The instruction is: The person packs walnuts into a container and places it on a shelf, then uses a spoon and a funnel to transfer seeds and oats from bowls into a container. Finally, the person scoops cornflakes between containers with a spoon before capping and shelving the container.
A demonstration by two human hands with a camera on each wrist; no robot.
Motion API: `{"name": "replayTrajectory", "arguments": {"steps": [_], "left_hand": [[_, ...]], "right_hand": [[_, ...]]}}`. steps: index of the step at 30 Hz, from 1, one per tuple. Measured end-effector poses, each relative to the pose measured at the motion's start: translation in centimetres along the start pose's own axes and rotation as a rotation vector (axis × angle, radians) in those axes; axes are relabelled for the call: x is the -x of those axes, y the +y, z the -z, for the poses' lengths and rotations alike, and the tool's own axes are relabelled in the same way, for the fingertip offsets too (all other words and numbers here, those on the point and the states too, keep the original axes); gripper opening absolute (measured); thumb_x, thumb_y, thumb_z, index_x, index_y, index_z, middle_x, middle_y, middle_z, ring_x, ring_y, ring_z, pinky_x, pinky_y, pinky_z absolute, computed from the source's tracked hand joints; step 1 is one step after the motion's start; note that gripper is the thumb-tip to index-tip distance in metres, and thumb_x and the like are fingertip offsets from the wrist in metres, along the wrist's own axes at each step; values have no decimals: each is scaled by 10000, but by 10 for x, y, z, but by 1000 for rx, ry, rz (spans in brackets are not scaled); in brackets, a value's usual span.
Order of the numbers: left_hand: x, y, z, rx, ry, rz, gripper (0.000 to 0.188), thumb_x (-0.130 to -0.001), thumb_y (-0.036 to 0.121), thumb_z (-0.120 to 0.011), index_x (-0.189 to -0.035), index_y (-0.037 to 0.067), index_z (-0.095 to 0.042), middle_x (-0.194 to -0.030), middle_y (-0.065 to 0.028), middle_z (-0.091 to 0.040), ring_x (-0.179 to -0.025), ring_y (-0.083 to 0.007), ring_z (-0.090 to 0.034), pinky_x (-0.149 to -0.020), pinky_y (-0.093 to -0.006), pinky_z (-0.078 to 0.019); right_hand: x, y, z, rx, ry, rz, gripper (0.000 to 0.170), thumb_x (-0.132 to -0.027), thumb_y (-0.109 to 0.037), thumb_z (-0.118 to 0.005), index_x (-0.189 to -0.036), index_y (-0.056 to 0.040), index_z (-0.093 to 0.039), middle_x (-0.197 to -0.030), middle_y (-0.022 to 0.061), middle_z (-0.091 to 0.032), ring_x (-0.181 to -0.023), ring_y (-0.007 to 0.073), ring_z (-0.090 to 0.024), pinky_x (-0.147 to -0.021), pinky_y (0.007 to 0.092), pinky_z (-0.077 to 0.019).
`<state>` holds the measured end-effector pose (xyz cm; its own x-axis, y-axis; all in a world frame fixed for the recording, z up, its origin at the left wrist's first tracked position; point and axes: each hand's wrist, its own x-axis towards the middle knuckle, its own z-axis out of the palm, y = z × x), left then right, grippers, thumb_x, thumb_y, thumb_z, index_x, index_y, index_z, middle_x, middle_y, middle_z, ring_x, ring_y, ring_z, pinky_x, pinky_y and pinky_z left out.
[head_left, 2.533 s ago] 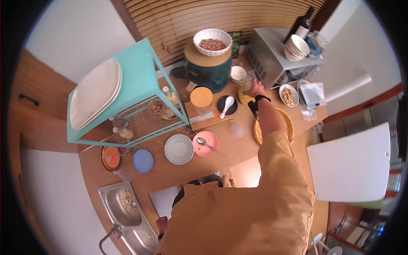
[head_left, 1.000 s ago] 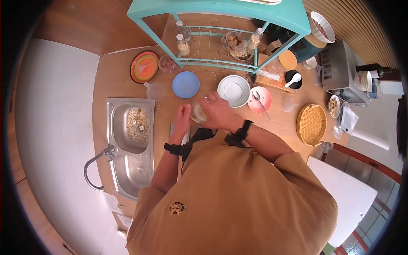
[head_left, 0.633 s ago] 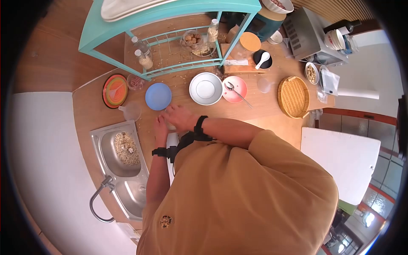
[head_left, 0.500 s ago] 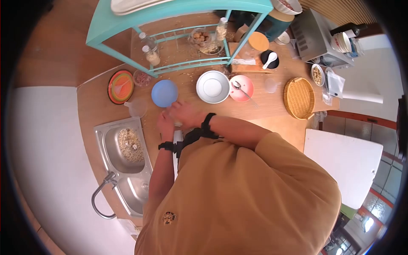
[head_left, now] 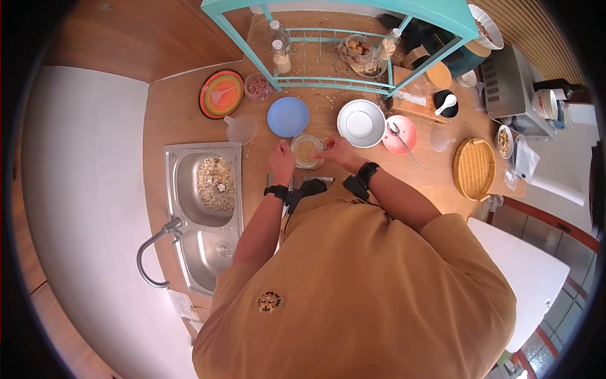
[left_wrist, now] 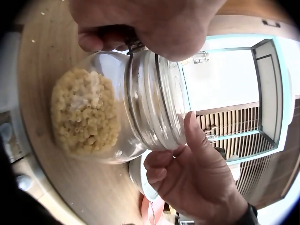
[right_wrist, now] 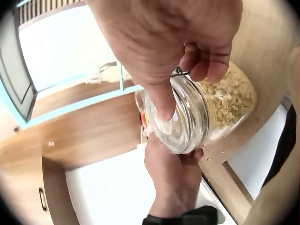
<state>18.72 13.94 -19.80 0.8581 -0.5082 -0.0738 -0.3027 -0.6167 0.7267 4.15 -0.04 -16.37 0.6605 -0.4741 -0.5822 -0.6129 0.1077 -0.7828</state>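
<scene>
Between both hands, at the front of the counter, a glass jar (head_left: 307, 151) of small yellow pasta stands with its glass lid on. The left hand (head_left: 282, 163) grips the jar's neck on the left, its fingers curled by a wire clasp in the left wrist view. On the other side the right hand (head_left: 339, 155) holds the jar, its thumb on the lid (right_wrist: 171, 129) and its fingers curled at the wire on the rim in the right wrist view. The pasta (left_wrist: 86, 112) fills the lower part of the jar.
Behind the jar are a blue plate (head_left: 288, 117), a grey-white bowl (head_left: 361, 124) and a pink plate (head_left: 400, 135) with a spoon. A teal rack (head_left: 328, 84) stands farther back. Left are a funnel (head_left: 241, 129) and a sink (head_left: 237, 189) holding oats; a wicker basket (head_left: 474, 169) lies right.
The right hand has come from beside the microwave to the front of the counter, and the pasta jar has moved there too. The left hand has risen from beside the body to the jar.
</scene>
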Motion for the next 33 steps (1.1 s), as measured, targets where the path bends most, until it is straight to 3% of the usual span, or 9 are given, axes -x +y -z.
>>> {"name": "replayTrajectory", "arguments": {"steps": [3,7,9,18,21,24,26,29,33], "left_hand": [[1,1,1,-2,-14,2,410,-931,291,-437,-748,-33,-610,-700,-238,-608,-682,-423,-594,-612,-469,-458],[10,33,17,29,-100,-70,303,-916,258,-492,-859,-16,-611,-810,-212,-627,-781,-390,-596,-689,-456,-462],[9,35,13,-4,-74,-393,233,-896,219,-541,-973,2,-582,-949,-194,-599,-912,-372,-553,-793,-452,-434],[12,40,9,-39,12,-459,229,-910,200,-523,-970,-12,-584,-935,-202,-570,-919,-370,-526,-818,-444,-413],[12,35,4,-34,15,-442,218,-910,190,-523,-966,-12,-583,-930,-203,-568,-916,-369,-528,-806,-440,-417],[13,38,6,-43,4,-436,212,-912,187,-523,-967,-8,-584,-923,-200,-568,-910,-367,-530,-796,-438,-421],[13,36,6,-51,13,-441,211,-913,187,-521,-966,-7,-584,-924,-200,-568,-910,-368,-529,-796,-439,-420],[13,35,7,-66,11,-436,215,-916,186,-518,-976,-9,-584,-934,-200,-566,-914,-367,-528,-803,-439,-419],[13,36,8,5,-60,-439,249,-902,180,-528,-1054,-10,-579,-1004,-215,-556,-963,-373,-517,-827,-451,-419]], "right_hand": [[-4,7,-2,-13,65,3,619,-592,-287,-882,-981,59,-547,-815,65,-564,-715,124,-565,-560,235,-473],[-9,9,-1,-312,15,-56,636,-602,-282,-874,-1023,45,-526,-887,70,-534,-755,141,-551,-581,258,-472],[-14,11,0,-349,-13,-78,618,-611,-279,-868,-1021,35,-528,-906,69,-523,-770,145,-547,-589,266,-470],[-26,25,-2,-561,-117,-140,468,-664,-260,-847,-941,-9,-565,-794,33,-568,-672,129,-548,-583,264,-463],[-17,6,-2,-550,-53,-29,373,-685,-220,-832,-872,-12,-585,-749,23,-586,-610,112,-544,-559,267,-467],[-9,-3,-3,-201,107,8,310,-723,-229,-789,-832,-5,-604,-749,74,-619,-597,143,-573,-551,286,-477],[5,-8,-4,139,397,355,286,-722,-255,-724,-793,10,-643,-717,149,-626,-609,257,-618,-577,354,-500],[8,-15,1,283,421,600,263,-703,-224,-674,-822,8,-645,-738,187,-616,-704,349,-619,-645,398,-514],[13,-26,6,408,311,598,213,-690,-173,-660,-823,-8,-647,-775,163,-622,-705,326,-629,-660,372,-526]]}}
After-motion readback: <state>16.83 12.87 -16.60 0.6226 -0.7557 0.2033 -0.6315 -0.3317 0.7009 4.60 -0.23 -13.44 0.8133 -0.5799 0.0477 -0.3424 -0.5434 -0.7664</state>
